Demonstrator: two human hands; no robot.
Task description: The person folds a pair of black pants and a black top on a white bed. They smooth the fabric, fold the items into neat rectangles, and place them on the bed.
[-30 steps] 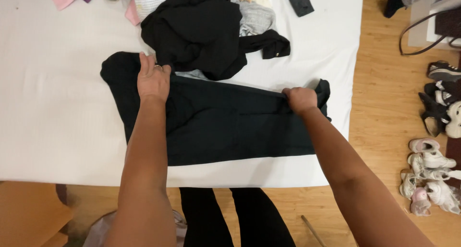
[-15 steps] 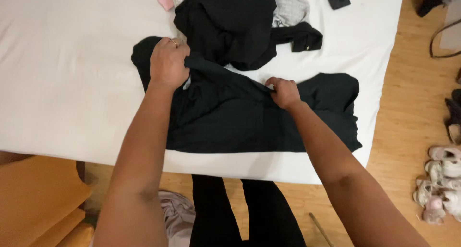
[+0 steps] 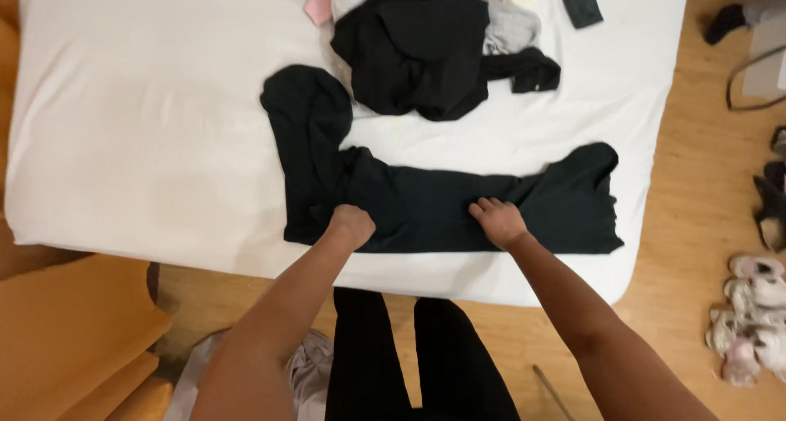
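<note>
Bed: the white sheet [image 3: 147, 142] covered the surface, and the work lay along its near edge, in front of the person.
Black garment: the dark garment [image 3: 442, 204] lay flattened in a long band across the sheet, its left end turned up and away toward the clothes pile, its right end still bunched near the bed's right edge.
Progress: a lengthwise fold looked done and the middle smoothed; the bent left end and the rumpled right end were still to be squared, and no cross fold had been made (a judgement from how the cloth lay).
Clothes pile: a heap of dark and pale clothes [image 3: 426, 44] sat unsorted at the far side, just beyond the garment.
Left hand: the left hand [image 3: 354, 223] was curled knuckles-down on the near left part of the garment; whether it pinched cloth could not be told.
Right hand: the right hand [image 3: 498, 220] lay flat, fingers spread, pressing the middle.
Change: half a second earlier both hands were higher on the cloth, the left at the far corner; they had since come down to the near edge, and the garment lay longer and flatter.
</note>
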